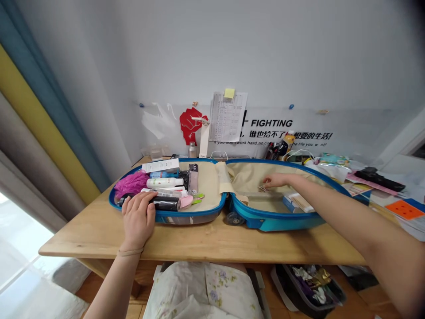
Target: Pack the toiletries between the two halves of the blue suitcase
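The left hand (137,219) is open and lies with curved fingers on the packed toiletries, in the left half of an open blue suitcase (275,223); it does not grip. Just beside its fingertips, a black tube (165,204) lies with its long axis from left to right, along the suitcase's front rim. A soft, flat hand like this keeps the row steady without pushing it. The right hand (277,180) reaches into the right half, fingers almost closed at a small metal object (263,188), which seems to point left to right. The object looks very small here, so I cannot tell if the fingers really grip it.
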Available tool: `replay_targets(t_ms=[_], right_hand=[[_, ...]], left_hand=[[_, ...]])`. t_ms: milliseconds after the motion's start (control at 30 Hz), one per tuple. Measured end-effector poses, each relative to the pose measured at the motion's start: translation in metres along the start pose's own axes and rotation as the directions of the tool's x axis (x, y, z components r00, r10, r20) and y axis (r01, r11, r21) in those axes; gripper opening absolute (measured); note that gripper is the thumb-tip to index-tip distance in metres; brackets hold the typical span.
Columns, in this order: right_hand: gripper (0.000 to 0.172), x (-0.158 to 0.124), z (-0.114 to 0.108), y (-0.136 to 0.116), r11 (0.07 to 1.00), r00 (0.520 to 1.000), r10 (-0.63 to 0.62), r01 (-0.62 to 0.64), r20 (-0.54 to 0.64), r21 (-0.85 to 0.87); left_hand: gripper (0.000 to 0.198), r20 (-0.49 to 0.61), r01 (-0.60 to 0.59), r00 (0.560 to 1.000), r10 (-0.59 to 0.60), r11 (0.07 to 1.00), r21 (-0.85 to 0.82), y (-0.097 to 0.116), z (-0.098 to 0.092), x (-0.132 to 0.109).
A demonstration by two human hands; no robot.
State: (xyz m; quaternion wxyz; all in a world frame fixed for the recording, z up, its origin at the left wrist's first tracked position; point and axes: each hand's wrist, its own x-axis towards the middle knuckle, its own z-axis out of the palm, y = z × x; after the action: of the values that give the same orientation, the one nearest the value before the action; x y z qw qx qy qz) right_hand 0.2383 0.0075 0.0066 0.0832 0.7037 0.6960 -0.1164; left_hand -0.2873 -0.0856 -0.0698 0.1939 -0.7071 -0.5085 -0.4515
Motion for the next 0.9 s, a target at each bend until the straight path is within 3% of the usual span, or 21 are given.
replay_targets(t_ms=[167,300,700,900], right_hand=[[0.032,0.016,0.007,-0.012,0.99,0.963,0.139,-0.132,0.229,-0.046],[0.03,0.016,0.01,-0.018,0.982,0.928,0.19,-0.175,0.322,-0.075],[0.036,0.01,0.016,-0.023,0.969,0.883,0.232,-0.248,0.408,-0.013],[0.037,0.01,0.018,-0.028,0.974,0.899,0.207,-0.227,0.387,0.006]], left_hand=[[0.039,-0.015,-0.018,1.0,0.018,1.0,0.005,-0.001,0.001,0.0],[0.039,-0.014,-0.036,0.999,0.036,0.999,0.006,0.0,0.001,0.0],[0.038,0.001,-0.006,1.0,0.006,1.0,-0.01,-0.001,0.001,0.0],[0.038,-0.001,0.0,1.0,0.0,1.0,-0.011,0.0,0.0,0.0]])
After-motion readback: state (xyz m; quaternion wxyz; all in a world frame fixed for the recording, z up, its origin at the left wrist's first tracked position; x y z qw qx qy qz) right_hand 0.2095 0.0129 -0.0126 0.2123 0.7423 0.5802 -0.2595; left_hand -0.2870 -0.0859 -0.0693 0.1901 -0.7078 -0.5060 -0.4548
